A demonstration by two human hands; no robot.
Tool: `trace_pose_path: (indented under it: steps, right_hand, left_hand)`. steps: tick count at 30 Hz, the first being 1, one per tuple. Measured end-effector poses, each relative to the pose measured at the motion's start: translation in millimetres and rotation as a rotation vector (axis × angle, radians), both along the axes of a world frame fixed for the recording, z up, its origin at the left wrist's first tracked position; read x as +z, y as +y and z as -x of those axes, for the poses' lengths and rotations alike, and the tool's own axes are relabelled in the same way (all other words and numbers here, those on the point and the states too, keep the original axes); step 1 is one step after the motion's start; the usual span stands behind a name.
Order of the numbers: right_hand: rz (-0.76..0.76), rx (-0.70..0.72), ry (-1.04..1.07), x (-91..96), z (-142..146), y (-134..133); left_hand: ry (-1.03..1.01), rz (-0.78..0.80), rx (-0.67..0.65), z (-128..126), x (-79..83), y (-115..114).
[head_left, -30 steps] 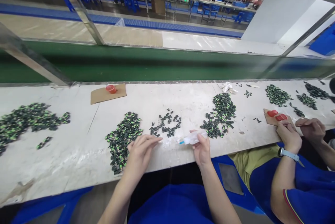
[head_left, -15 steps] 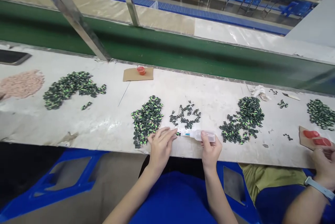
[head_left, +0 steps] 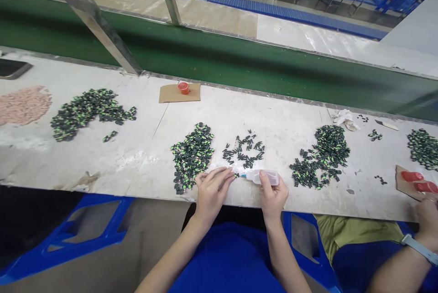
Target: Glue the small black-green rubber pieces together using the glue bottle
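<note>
My left hand [head_left: 212, 190] is closed, its fingertips pinching a small black and green piece [head_left: 236, 175] just above the table. A translucent squeeze bottle [head_left: 265, 177] with a thin blue-based needle tip lies sideways in my right hand [head_left: 273, 196]. Its tip points left and meets, or nearly meets, the small piece. Left of my left hand spreads a dense pile of black and green pieces [head_left: 192, 154]. Just beyond the bottle, small dark pieces [head_left: 244, 149] lie in a loose ring.
A red cup [head_left: 184, 88] sits on cardboard [head_left: 167, 94] at the back. More black-green piles [head_left: 330, 147] [head_left: 85, 112] and a pink pile [head_left: 25, 106] lie either side. At the right, a co-worker's hand [head_left: 427, 213] is by cardboard with red containers [head_left: 412, 176]. A metal post [head_left: 92, 21] rises behind.
The bottle has shifted slightly left, bringing its tip closer to the small piece. The view has tilted a little. The co-worker's hand has moved slightly right and down.
</note>
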State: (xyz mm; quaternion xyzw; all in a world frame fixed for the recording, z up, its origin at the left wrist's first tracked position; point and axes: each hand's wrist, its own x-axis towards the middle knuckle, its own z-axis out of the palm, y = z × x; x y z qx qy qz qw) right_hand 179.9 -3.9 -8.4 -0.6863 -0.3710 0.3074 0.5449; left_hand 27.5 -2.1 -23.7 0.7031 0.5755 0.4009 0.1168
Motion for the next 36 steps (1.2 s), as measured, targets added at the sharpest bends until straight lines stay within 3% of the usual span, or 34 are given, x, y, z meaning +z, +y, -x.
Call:
trace_pose_path:
  steps: [24, 30, 36]
  right_hand:
    - [0.020, -0.010, 0.055, 0.6, 2, 2]
    - [-0.021, -0.051, 0.123, -2.0, 1, 2]
    - [-0.150, -0.137, 0.163, -2.6, -24, 2]
  left_hand:
    - [0.019, -0.008, 0.019, -1, 0.4, 0]
    - [0.003, -0.036, 0.022, -2, 0.2, 0]
    - [0.008, 0.013, 0.001, 2, -0.3, -1]
